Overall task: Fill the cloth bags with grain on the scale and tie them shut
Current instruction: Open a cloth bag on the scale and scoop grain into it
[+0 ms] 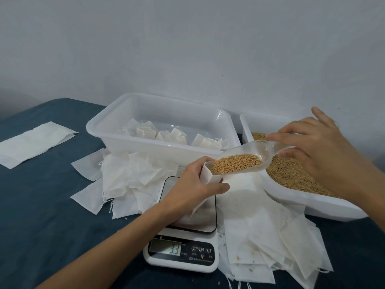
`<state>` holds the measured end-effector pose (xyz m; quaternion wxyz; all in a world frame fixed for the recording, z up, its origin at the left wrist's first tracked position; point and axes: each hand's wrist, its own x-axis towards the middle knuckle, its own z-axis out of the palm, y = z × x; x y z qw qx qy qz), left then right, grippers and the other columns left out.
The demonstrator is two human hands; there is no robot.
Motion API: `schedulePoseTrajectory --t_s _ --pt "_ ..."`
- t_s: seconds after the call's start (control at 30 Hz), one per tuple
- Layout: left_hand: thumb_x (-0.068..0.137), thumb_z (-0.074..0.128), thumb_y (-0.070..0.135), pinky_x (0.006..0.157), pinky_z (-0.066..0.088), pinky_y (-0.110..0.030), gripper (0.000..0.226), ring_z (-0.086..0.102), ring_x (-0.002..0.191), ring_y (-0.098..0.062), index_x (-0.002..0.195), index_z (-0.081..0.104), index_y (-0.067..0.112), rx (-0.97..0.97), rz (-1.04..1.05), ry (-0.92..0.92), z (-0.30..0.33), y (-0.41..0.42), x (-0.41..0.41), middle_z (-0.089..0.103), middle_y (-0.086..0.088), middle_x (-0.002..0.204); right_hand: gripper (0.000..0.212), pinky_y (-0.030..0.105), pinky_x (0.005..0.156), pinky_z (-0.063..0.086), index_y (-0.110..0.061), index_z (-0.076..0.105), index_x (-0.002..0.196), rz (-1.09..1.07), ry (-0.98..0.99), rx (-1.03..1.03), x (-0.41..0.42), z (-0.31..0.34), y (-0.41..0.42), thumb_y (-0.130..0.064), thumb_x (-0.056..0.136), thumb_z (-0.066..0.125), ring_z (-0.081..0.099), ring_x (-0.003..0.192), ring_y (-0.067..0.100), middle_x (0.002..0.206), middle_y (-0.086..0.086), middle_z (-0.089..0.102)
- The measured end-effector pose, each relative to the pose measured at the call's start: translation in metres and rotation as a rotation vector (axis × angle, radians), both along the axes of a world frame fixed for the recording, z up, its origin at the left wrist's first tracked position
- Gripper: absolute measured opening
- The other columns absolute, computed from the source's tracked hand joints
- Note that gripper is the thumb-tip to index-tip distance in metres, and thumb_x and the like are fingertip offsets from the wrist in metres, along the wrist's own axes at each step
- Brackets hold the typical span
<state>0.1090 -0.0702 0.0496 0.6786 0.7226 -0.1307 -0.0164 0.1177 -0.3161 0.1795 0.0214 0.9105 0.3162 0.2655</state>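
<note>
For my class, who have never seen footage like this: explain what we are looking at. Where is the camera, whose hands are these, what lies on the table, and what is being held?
There is no machine here. The single picture comes from a camera worn on a person's head, looking forward and down at their own two bare hands.

The left hand holds a small white cloth bag open above the white digital kitchen scale. The right hand grips a clear plastic scoop loaded with golden grain, its tip at the bag's mouth.

On the dark blue tablecloth stand two white plastic tubs: the right tub holds loose grain, the left tub holds what appear to be bags already filled. Flat empty bags lie piled around the scale.
</note>
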Motion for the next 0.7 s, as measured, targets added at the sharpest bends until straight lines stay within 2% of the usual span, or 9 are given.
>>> schedulePoseTrajectory --t_s 0.1,0.2,0.37,0.5,0.63,0.7 --pt "0.081 0.084 0.020 0.084 0.050 -0.024 0.040 0.069 0.092 -0.007 0.116 0.067 0.022 0.008 0.007 -0.001 -0.0003 -0.0002 -0.0003 0.076 0.009 0.101 0.038 0.069 0.113 0.023 -0.004 0.077 0.110 -0.002 0.001 -0.003 -0.0005 0.0002 0.0009 0.007 0.074 0.081 0.066 0.091 0.042 0.093 0.013 0.072" --pt "0.081 0.084 0.020 0.080 0.049 -0.020 0.039 0.068 0.088 -0.006 0.115 0.067 0.021 0.001 0.004 0.005 -0.0001 0.0000 -0.0008 0.074 0.011 0.097 0.039 0.069 0.113 0.023 -0.004 0.076 0.110 -0.005 0.001 -0.005 -0.0014 0.0003 0.0013 0.008 0.074 0.081 0.066 0.092 0.042 0.094 0.014 0.072" --pt "0.080 0.083 0.019 0.083 0.049 -0.025 0.038 0.069 0.090 -0.009 0.114 0.067 0.020 0.002 0.008 0.006 0.0007 -0.0002 -0.0014 0.075 0.005 0.103 0.038 0.069 0.113 0.023 -0.004 0.076 0.111 -0.007 0.010 -0.003 -0.0020 -0.0001 0.0021 0.007 0.074 0.081 0.066 0.092 0.042 0.094 0.014 0.072" --pt "0.072 0.082 0.030 0.082 0.050 -0.023 0.047 0.069 0.091 -0.008 0.116 0.066 0.021 0.016 0.019 0.010 0.0006 -0.0013 -0.0015 0.075 0.005 0.107 0.039 0.069 0.113 0.023 -0.005 0.076 0.111 -0.012 0.010 -0.009 -0.0020 -0.0008 0.0018 0.007 0.075 0.080 0.066 0.092 0.042 0.094 0.014 0.072" --pt "0.072 0.083 0.031 0.094 0.056 -0.037 0.056 0.070 0.101 -0.018 0.123 0.063 0.022 0.017 0.037 0.020 -0.0025 -0.0020 0.0005 0.074 0.000 0.116 0.038 0.068 0.114 0.023 -0.005 0.077 0.110 -0.009 0.012 -0.005 -0.0022 -0.0013 0.0024 0.008 0.074 0.081 0.066 0.091 0.042 0.095 0.013 0.072" --pt "0.073 0.085 0.028 0.096 0.056 -0.037 0.057 0.071 0.104 -0.020 0.125 0.062 0.025 0.013 0.040 0.025 -0.0038 -0.0011 0.0016 0.074 0.002 0.117 0.038 0.067 0.115 0.021 -0.005 0.076 0.111 -0.011 0.024 -0.002 -0.0022 -0.0016 0.0023 0.008 0.076 0.080 0.065 0.093 0.042 0.096 0.013 0.071"
